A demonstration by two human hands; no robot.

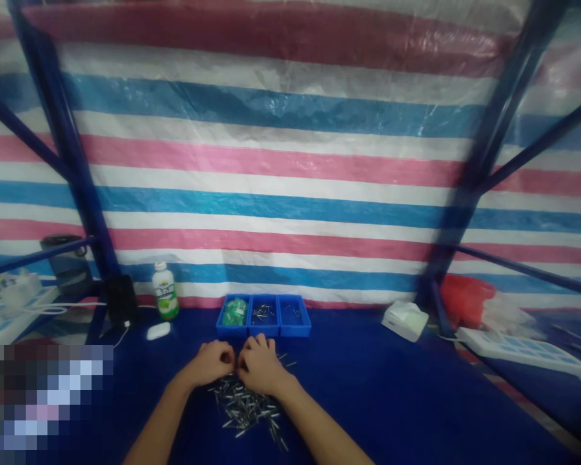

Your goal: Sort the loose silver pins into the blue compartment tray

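Note:
My left hand (215, 361) and my right hand (262, 365) meet at the far edge of a loose pile of thin, silvery metal pins (246, 408) on the blue tabletop. The pins look like nails or rivets; their exact kind is too small to tell. The left fingers curl inward in a pinch, and the right fingers bend down opposite them, almost touching. Whatever lies between the fingertips is hidden. Just beyond the hands stands a blue three-part tray (294, 330). Its left compartment holds a green bundle (235, 312); the middle and right ones contain small metal pieces (264, 314).
A white bottle (165, 290) with a green label and a white case (158, 331) stand at the back left, beside a black device (120, 302). At the back right are a tissue pack (405, 321) and a power strip (520, 351). Blue frame posts flank the table.

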